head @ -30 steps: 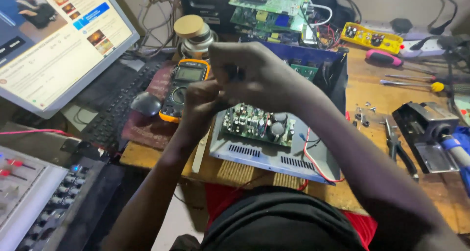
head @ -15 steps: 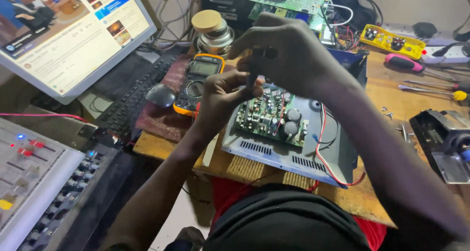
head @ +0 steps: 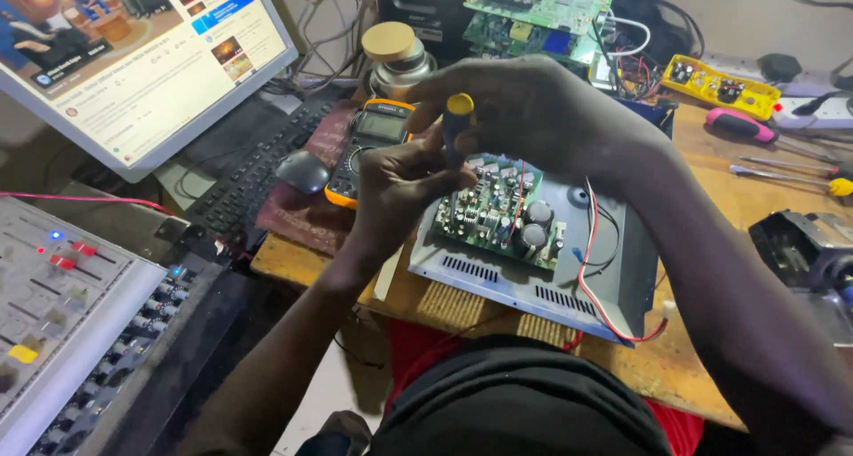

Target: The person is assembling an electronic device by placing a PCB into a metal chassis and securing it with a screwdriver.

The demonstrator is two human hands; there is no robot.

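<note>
Both hands, right hand (head: pixel 533 109) & left hand (head: pixel 400 189), closed on black, yellow-capped screwdriver (head: pixel 456 127), upright over circuit board (head: pixel 498 212).

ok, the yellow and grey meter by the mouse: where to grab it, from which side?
Probably across the meter's long orange sides near the screen end, coming from above. It lies flat and face up, and that end is bare. Its lower right is hidden behind the left hand, which with the right hand holds a screwdriver over the circuit board; the mouse crowds its left.

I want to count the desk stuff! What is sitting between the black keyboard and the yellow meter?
A dark computer mouse lies between the keyboard and the meter, seen from the head camera.
</note>
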